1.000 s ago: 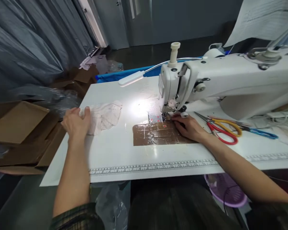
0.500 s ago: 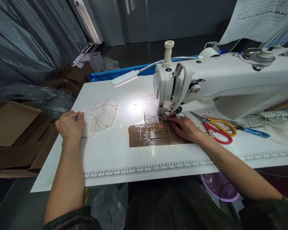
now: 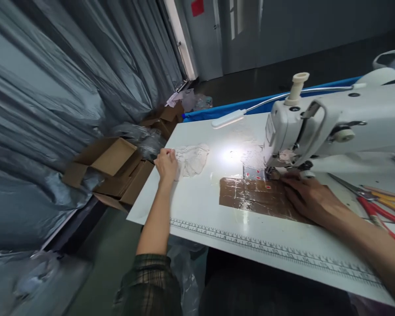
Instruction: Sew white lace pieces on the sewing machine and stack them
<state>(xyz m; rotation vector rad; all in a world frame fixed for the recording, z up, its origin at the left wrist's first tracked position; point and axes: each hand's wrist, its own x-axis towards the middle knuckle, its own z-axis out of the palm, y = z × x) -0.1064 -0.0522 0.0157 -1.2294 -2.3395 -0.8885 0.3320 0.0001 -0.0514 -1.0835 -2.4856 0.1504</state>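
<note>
A piece of white lace fabric (image 3: 193, 160) lies crumpled on the left of the white sewing table. My left hand (image 3: 166, 163) pinches its left edge between thumb and fingers. On the right stands a white sewing machine (image 3: 292, 125), its lamp lighting the table beside the needle. My right hand (image 3: 304, 193) rests low by the presser foot (image 3: 272, 173), fingers stretched toward it and thumb apart. Its fingertips are partly hidden at the foot. Brown tape (image 3: 250, 195) covers the table in front of the needle plate (image 3: 253, 173).
Red-handled scissors (image 3: 368, 206) lie right of my right hand, beside a yellow-handled tool (image 3: 390, 202). A printed ruler (image 3: 250, 240) runs along the front edge. Open cardboard boxes (image 3: 115, 162) stand left of the table, below a grey curtain (image 3: 69, 79).
My view has swung left, so the table and machine appear further right. My left hand still pinches the lace fabric at the left; my right hand stays by the presser foot.
</note>
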